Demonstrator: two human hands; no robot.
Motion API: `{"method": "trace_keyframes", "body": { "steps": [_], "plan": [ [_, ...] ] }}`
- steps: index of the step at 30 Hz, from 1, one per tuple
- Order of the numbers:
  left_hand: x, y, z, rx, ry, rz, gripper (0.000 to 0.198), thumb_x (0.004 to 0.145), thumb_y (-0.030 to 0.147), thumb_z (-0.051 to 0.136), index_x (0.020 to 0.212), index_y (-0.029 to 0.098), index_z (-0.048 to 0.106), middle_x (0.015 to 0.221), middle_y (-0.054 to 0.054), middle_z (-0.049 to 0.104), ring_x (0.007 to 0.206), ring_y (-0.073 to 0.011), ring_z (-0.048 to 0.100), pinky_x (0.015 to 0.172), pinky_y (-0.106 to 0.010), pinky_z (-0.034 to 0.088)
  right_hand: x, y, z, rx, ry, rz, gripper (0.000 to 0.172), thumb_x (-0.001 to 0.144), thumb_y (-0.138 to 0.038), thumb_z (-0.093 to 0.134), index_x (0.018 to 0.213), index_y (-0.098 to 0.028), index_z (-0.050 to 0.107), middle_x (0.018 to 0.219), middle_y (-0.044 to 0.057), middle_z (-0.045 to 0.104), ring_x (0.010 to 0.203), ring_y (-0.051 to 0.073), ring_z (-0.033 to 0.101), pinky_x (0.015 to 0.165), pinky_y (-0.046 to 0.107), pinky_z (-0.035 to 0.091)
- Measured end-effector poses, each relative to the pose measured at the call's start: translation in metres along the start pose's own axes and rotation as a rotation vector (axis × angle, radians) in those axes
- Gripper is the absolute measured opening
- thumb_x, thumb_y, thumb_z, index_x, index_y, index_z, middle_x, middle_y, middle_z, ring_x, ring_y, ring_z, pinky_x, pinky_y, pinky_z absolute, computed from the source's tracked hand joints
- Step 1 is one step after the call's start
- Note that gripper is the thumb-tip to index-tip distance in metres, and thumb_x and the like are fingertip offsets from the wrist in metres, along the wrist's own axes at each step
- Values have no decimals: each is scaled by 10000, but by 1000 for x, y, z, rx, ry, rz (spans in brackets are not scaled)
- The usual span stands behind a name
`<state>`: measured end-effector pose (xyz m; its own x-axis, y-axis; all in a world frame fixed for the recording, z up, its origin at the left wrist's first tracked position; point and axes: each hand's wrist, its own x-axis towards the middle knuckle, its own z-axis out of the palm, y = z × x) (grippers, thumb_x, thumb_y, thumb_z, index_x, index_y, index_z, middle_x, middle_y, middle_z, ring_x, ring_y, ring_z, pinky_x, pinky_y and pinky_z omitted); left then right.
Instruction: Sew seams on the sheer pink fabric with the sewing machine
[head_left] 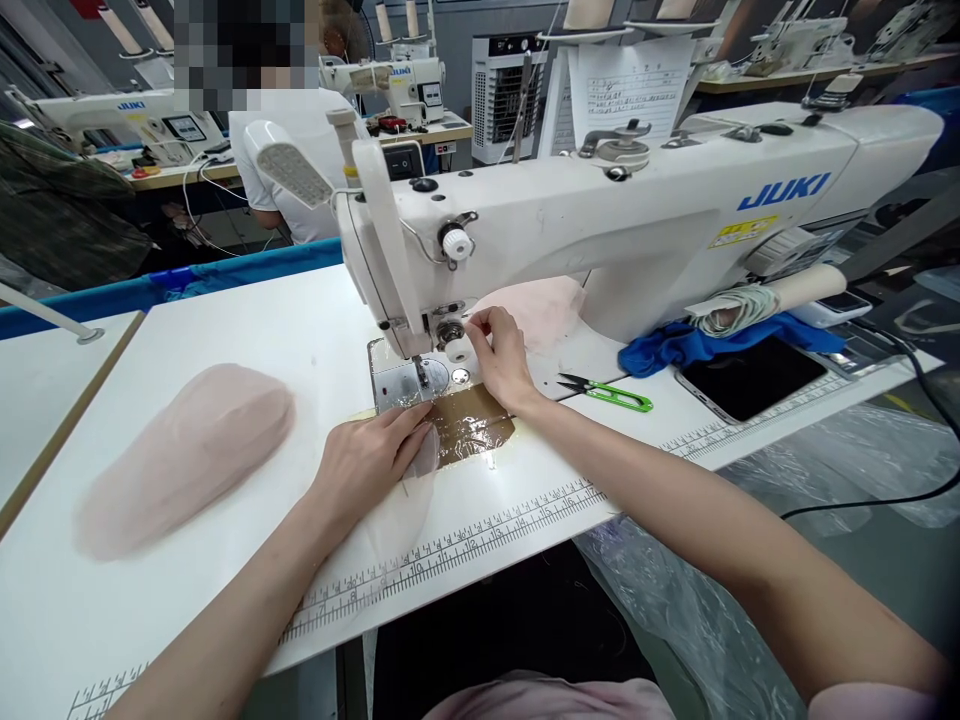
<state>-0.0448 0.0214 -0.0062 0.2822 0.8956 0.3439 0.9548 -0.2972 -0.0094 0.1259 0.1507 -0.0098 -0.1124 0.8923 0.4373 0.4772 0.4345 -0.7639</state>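
Note:
My left hand [375, 450] rests on the machine bed just in front of the presser foot [422, 375], its fingers closed on the edge of a sheer pale fabric piece [405, 510] that hangs toward the table's front. To the right of the needle area, my right hand [501, 360] is raised with thumb and forefinger pinched together beside the sewing machine's [600, 220] head; what they hold, if anything, is too small to make out. Behind that hand lies a heap of pale pink fabric pieces [544, 308]. Brown tape [476, 425] covers the bed between my hands.
Another pile of sheer pink pieces [195, 450] lies on the left. Green thread snips [611, 393], a blue cloth [720, 340] and a dark phone [754, 380] are on the right. A printed ruler [465, 540] follows the front edge. A person [300, 160] sits beyond the table.

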Motion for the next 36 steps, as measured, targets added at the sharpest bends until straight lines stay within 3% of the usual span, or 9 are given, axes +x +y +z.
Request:
{"method": "trace_keyframes", "body": {
  "steps": [19, 22, 25, 29, 36],
  "plan": [
    [2, 2, -2, -26, -17, -12, 355, 975, 367, 381, 1163, 252, 660, 856, -13, 734, 657, -149, 668, 503, -245, 408, 0, -1, -2, 251, 34, 99, 78, 917, -238, 447, 842, -216, 456, 871, 10, 578, 784, 142, 520, 757, 281, 431],
    [2, 2, -2, -35, -39, -32, 361, 973, 382, 378, 1173, 261, 654, 862, -16, 731, 661, -146, 662, 507, -240, 409, -2, -4, -2, 388, -28, 127, 82, 932, -238, 426, 850, -230, 429, 829, -10, 595, 672, 114, 547, 625, 243, 455],
    [1, 1, -2, -44, -56, -50, 362, 969, 393, 382, 1176, 265, 650, 875, -18, 731, 658, -146, 656, 507, -242, 409, -3, -7, -2, 667, -141, 230, 101, 937, -266, 439, 851, -246, 391, 763, -42, 580, 539, 91, 569, 466, 205, 438],
    [1, 1, -1, -30, -45, -36, 359, 974, 378, 375, 1176, 264, 650, 849, -11, 728, 646, -147, 652, 502, -246, 394, -3, -7, -1, 847, -234, 325, 119, 931, -299, 479, 874, -246, 390, 683, -70, 556, 525, 105, 625, 471, 219, 508],
    [1, 1, 0, 6, -3, 7, 343, 978, 355, 387, 1165, 241, 650, 831, 9, 730, 631, -148, 660, 489, -256, 379, -2, -7, -3, 667, -222, 241, 63, 921, -269, 435, 866, -245, 414, 633, -67, 535, 542, 114, 568, 479, 224, 469]
  ]
}}
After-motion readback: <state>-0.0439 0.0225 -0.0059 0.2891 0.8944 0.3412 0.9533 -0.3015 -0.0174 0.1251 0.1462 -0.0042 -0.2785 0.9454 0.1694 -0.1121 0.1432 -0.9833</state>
